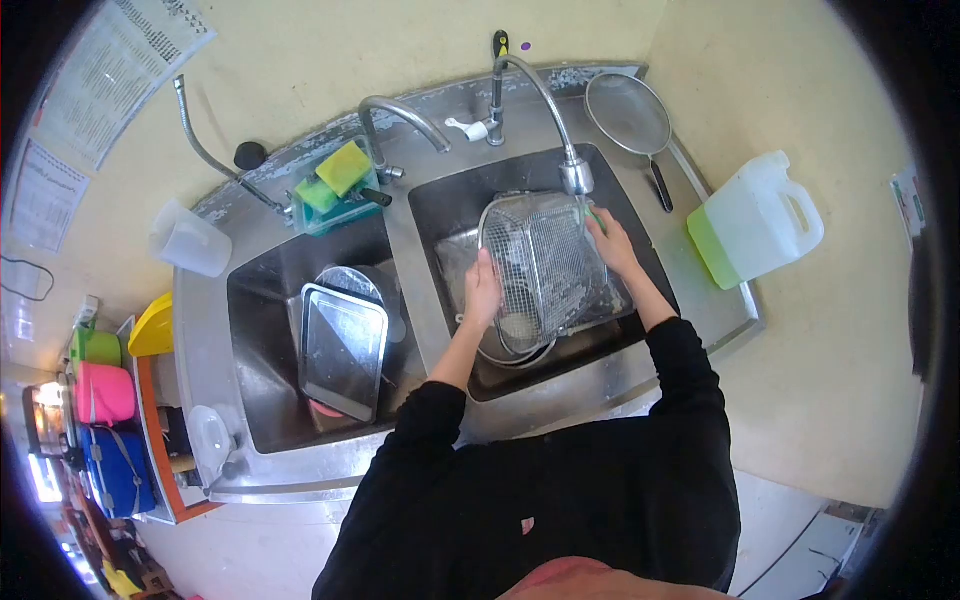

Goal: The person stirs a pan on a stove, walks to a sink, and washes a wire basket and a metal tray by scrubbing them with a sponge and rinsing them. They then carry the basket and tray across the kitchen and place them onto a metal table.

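Observation:
A wire mesh basket [545, 265] is tilted in the right sink under the faucet. My left hand [482, 290] is closed on its left rim, thumb on the near side of the mesh. At the basket's right side my right hand [612, 243] is closed around a green scrubbing pad [597, 219], which is mostly hidden by the fingers. Just above that hand is the spray faucet head [577, 177], with what looks like a thin stream of water below it. A metal tray and a round rim lie beneath the basket, partly covered.
In the left sink lie a rectangular baking tray [343, 350] and round pans. Sponges [345, 168] sit in a container behind it. A strainer [628, 113] and a jug of green liquid [755, 222] stand on the right. A white pitcher [190, 240] is at the left corner.

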Available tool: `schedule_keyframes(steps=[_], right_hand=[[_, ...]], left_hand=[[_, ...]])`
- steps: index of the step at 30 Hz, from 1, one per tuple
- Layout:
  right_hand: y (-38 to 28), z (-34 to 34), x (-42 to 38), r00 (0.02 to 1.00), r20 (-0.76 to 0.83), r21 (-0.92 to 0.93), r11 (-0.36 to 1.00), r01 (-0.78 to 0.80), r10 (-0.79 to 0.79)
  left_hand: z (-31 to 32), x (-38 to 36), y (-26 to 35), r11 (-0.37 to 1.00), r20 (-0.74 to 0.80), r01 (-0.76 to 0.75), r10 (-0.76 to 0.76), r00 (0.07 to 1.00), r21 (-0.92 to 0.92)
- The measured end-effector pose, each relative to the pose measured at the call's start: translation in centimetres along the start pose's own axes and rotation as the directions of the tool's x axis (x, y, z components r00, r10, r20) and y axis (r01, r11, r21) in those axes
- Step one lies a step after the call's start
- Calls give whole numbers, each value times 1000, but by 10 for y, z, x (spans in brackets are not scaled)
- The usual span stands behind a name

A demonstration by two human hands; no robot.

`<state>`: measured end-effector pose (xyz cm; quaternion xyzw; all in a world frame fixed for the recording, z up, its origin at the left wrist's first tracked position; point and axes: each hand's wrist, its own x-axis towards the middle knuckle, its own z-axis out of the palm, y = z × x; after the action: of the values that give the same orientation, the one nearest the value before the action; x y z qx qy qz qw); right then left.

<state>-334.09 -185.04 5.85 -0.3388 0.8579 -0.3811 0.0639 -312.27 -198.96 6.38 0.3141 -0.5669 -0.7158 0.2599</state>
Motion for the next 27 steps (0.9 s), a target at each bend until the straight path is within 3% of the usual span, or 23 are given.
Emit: schedule_keyframes(steps=[1, 4, 7, 8, 11, 12, 15, 16, 17, 18, 19, 20, 22, 25, 26, 27], right_hand=[[3, 0, 4, 1000, -22, 94, 996, 9, -7], [-28, 1, 2, 988, 15, 111, 982, 150, -153], [-94, -5, -20, 914, 83, -102, 909, 403, -396], [-103, -3, -26, 869, 137, -180, 851, 493, -475], [-110, 8, -55, 774, 239, -242, 736, 633, -587], [-104, 12, -64, 764, 240, -222, 732, 644, -599], [-83, 23, -75, 754, 245, -157, 742, 651, -610], [-81, 23, -74, 769, 245, -128, 766, 630, -591], [-79, 22, -72, 785, 244, -102, 790, 604, -569], [-82, 16, -67, 851, 236, 25, 878, 477, -469], [-77, 13, -56, 895, 195, -27, 910, 415, -402], [-69, 9, -42, 931, 152, -76, 935, 346, -332], [-24, 12, -3, 978, 43, 45, 978, 202, -204], [-18, -2, 30, 982, 129, -243, 956, 166, -138], [-27, -6, 30, 954, 181, -112, 958, 263, -240], [-52, -12, 26, 901, 259, -160, 904, 396, -348]], left_hand=[[-1, 0, 2, 1000, 8, 1, -1, 1000, -7], [12, -3, 2, 998, 15, -61, 60, 998, 36], [17, -10, 11, 997, 64, 36, -32, 997, -68], [15, -2, -3, 992, 106, -74, 85, 991, -102], [6, 16, -22, 894, 153, 205, -156, 976, -399], [4, 23, -16, 808, 197, 327, -263, 944, -489], [10, 36, -35, 854, -65, 332, -388, 920, -401], [16, 39, -42, 895, -194, 299, -375, 907, -331], [19, 42, -47, 914, -222, 274, -346, 912, -299], [24, 35, -35, 930, -249, 255, -321, 914, -264], [28, 30, -26, 944, -274, 238, -297, 915, -229], [31, 29, -20, 955, -280, 196, -254, 926, -221], [30, 19, -4, 969, -228, 212, -237, 944, -130], [28, 17, 7, 974, -145, 223, -227, 963, -38], [28, 18, 8, 973, -120, 231, -231, 965, -21], [27, 19, 9, 974, -93, 225, -225, 970, -14]])
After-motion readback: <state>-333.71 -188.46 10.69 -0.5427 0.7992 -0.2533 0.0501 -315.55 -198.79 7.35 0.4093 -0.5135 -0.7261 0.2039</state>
